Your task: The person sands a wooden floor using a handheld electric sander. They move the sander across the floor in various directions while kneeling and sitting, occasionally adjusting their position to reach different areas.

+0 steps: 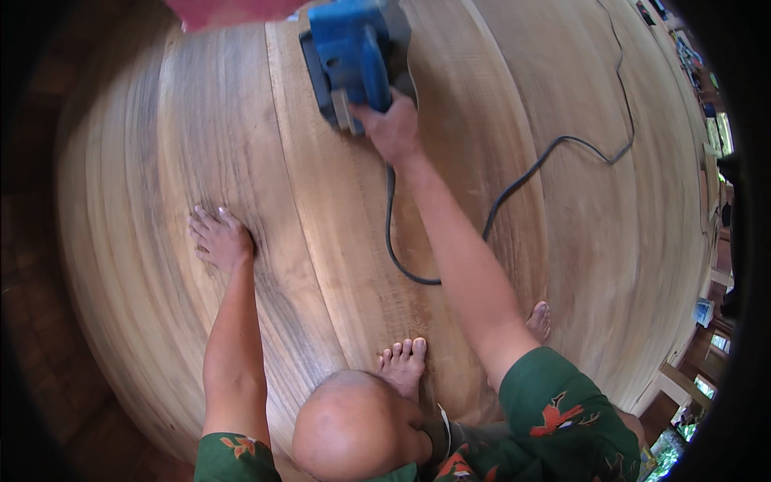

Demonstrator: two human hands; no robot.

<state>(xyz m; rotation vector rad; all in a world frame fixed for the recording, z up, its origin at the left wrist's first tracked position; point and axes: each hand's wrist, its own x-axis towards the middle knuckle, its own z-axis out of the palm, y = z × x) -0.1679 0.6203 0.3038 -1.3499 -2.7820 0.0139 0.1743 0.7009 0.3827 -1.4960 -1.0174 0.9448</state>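
Note:
My right hand [389, 124] is closed around the handle of a blue corded power tool, which looks like a sander [337, 44], at the top middle of the view on the wide wooden boards [297, 241]. Its black cord [414, 275] loops down under my right forearm and runs up to the upper right. My left hand [221, 237] lies flat on the boards at the left, fingers spread and holding nothing. My bent bare knee [345, 426] and bare feet [401, 361] show at the bottom.
A pink object [229, 10] hangs into the top edge, left of the tool; I cannot tell what it is. Along the far right rim are small items, timber pieces and a small bucket-like container [703, 312]. A darker, shadowed wooden surface [32, 321] borders the boards at the left.

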